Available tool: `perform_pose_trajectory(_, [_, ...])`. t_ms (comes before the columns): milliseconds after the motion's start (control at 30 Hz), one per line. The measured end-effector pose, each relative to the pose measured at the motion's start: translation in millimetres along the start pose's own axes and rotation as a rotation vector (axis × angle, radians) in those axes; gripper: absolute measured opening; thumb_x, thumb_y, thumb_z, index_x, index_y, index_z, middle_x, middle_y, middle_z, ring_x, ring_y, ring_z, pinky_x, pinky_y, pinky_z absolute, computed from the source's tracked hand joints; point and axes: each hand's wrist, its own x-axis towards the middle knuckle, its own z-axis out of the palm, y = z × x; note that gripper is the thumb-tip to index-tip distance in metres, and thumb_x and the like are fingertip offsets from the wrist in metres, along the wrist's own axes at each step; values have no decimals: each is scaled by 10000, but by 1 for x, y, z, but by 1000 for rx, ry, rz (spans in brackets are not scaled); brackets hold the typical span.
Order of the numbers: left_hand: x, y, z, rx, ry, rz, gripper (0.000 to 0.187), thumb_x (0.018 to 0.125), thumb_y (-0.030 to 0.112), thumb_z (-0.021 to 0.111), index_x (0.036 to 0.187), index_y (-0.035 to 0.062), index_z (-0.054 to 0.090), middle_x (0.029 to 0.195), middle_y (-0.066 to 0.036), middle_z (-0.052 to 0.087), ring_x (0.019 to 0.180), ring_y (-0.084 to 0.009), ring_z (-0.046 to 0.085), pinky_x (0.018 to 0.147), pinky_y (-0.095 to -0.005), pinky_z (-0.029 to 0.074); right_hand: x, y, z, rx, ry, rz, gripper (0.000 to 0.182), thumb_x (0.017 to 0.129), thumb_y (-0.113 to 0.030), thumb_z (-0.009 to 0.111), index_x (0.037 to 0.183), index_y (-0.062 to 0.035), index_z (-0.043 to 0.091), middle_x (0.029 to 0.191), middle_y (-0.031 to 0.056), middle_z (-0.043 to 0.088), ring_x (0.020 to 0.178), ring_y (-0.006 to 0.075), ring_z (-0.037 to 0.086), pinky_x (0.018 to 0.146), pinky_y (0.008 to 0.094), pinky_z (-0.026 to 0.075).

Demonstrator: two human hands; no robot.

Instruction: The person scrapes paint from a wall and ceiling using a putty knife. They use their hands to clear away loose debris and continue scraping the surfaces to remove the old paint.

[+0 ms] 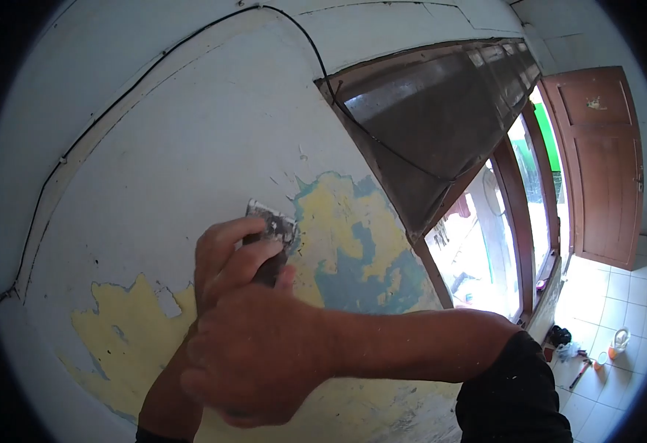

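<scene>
A paint scraper (273, 223) with a worn, paint-smeared metal blade is against the wall (212, 155), its edge at the border of a peeled patch. My left hand (224, 255) reaches up from below, its fingers closed over the scraper just behind the blade. Lower down, my right hand (257, 358) is wrapped in a fist around the handle, which it mostly hides. Beside the blade, white paint gives way to yellow and blue-green layers (360, 258). Another bared yellow patch (128, 340) lies to the left of my arms.
A black cable (153, 63) runs along the wall and down across a dark brown panel (427, 103) above the window (486, 229). At the right stands an open brown door (596, 162). On the tiled floor lie a hammer-like tool (580, 373), a glass jar (620, 340) and other small items.
</scene>
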Motion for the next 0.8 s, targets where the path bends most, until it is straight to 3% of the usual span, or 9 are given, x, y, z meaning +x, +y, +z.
perform_pose_trajectory(67, [9,-8,15,30,-51,70,310,793,92,776,1088,78,680,1226,-147,605,1155,-290,580,1036,-428,457,-12,22,13,71,214,-27,184,679,-213,734,672,-80,607,598,96,591,555,283,619,530,424,465])
perform_pose_trajectory(133, [19,-10,19,27,-14,104,371,787,192,811,1110,85,661,1192,-114,610,1069,-296,588,994,-448,438,-15,23,12,7,199,-6,195,688,-224,738,679,-81,607,596,89,582,549,284,610,543,423,472])
perform_pose_trajectory(200, [24,4,6,342,-7,104,363,792,233,805,1091,85,659,1036,-94,615,978,-280,579,896,-447,447,-16,25,15,3,364,33,190,706,-222,730,682,-85,601,606,85,579,555,283,603,555,424,478])
perform_pose_trajectory(300, [28,-1,6,249,-156,106,337,792,239,796,1058,89,656,895,-81,600,891,-273,572,798,-440,427,-14,19,5,49,301,67,187,723,-228,719,699,-82,604,626,86,590,575,280,610,565,428,485])
perform_pose_trajectory(400, [20,1,3,120,-28,241,325,777,220,800,1039,94,654,816,-74,595,830,-261,568,756,-426,412,-8,-9,-14,11,54,89,197,736,-244,708,699,-82,603,639,86,597,589,275,618,564,431,488])
perform_pose_trajectory(533, [17,-12,30,88,-25,210,319,766,201,802,1029,91,659,802,-82,599,801,-272,570,764,-428,419,-19,17,-1,81,169,66,206,730,-249,706,690,-78,596,632,86,592,585,271,620,553,425,482])
perform_pose_trajectory(600, [15,-1,24,48,33,139,277,741,106,782,1003,77,696,799,-91,601,764,-292,541,756,-442,459,-15,10,-3,34,108,92,210,721,-241,705,675,-75,585,626,87,584,584,274,621,543,423,477])
perform_pose_trajectory(733, [2,8,14,39,44,135,292,733,93,789,1011,82,701,805,-96,599,778,-294,540,778,-432,466,-18,-10,-4,19,-30,37,205,703,-236,706,662,-76,584,607,88,574,583,281,625,540,431,478])
perform_pose_trajectory(800, [3,-2,24,68,-75,85,355,730,177,821,1041,87,676,838,-87,620,829,-282,576,801,-428,427,-26,7,13,109,160,41,198,688,-235,704,648,-80,587,584,89,564,583,285,630,538,446,471])
